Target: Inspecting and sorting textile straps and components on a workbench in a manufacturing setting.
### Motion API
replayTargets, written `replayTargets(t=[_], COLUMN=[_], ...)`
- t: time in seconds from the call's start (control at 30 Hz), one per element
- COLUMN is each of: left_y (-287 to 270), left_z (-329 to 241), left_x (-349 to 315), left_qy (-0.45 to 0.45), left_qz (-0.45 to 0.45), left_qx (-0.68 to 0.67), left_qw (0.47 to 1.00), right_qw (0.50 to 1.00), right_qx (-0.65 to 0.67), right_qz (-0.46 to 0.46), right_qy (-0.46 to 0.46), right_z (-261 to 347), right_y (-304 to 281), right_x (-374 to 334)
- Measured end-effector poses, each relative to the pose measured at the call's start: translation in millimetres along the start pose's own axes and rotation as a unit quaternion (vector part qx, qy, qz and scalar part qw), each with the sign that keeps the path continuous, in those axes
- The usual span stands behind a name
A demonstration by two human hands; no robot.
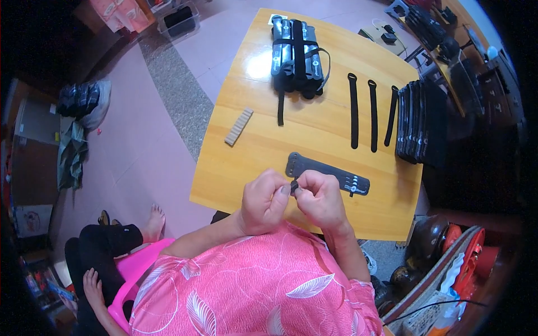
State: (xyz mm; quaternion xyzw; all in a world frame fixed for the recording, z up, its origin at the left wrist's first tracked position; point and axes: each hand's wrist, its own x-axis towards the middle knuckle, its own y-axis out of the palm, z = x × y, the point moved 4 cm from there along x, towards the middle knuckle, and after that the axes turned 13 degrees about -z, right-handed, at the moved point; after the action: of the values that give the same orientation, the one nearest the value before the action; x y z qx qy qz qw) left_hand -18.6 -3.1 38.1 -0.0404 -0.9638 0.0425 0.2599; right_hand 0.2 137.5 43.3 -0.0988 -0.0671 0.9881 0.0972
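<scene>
Close to my body, above the near part of the table, my left hand [262,203] and my right hand [320,200] meet with fists curled. Between their thumbs and fingertips they pinch a small black piece [294,185]; its kind is mostly hidden by the fingers. Just beyond the hands lies a flat dark grey strip [325,169] with holes at its left end and pale marks at its right end. Three black straps with looped ends, the middle one [374,115] among them, lie side by side farther off.
On the wooden table [224,176] stand a strapped bundle of dark pouches [288,50] at the far side and a stack of black pieces [411,123] at the right edge. A ribbed tan strip [239,127] lies left. Someone sits on a pink stool [134,266] at my left.
</scene>
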Motion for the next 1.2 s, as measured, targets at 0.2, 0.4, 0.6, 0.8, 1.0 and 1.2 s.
replayTargets(t=[0.2, 0.4, 0.6, 0.8, 1.0, 1.2], left_y=[-1, 0, -5, -7, -13, -19], left_z=[-13, -13, 3, -4, -4, 20], left_x=[17, 9, 1, 9, 11, 6], left_qy=[0.101, 0.121, -0.139, -0.058, 0.005, -0.294], left_qz=[0.045, 0.053, 0.012, -0.002, -0.021, -0.043], left_qx=[0.038, 0.087, -0.014, 0.011, 0.047, -0.093], left_qw=[0.993, 0.987, 0.99, 0.998, 0.999, 0.95], right_qw=[0.998, 1.0, 0.998, 0.99, 0.961, 0.991], right_qx=[0.055, 0.024, 0.055, 0.09, 0.209, 0.124], right_qz=[-0.01, 0.006, -0.003, 0.023, 0.124, 0.034], right_qy=[0.043, -0.01, 0.022, 0.103, 0.13, 0.044], right_z=[-3, -6, -3, 8, -3, -7], right_y=[-2, 2, 8, 9, 18, 33], right_x=[-1, -3, -5, 1, 9, 9])
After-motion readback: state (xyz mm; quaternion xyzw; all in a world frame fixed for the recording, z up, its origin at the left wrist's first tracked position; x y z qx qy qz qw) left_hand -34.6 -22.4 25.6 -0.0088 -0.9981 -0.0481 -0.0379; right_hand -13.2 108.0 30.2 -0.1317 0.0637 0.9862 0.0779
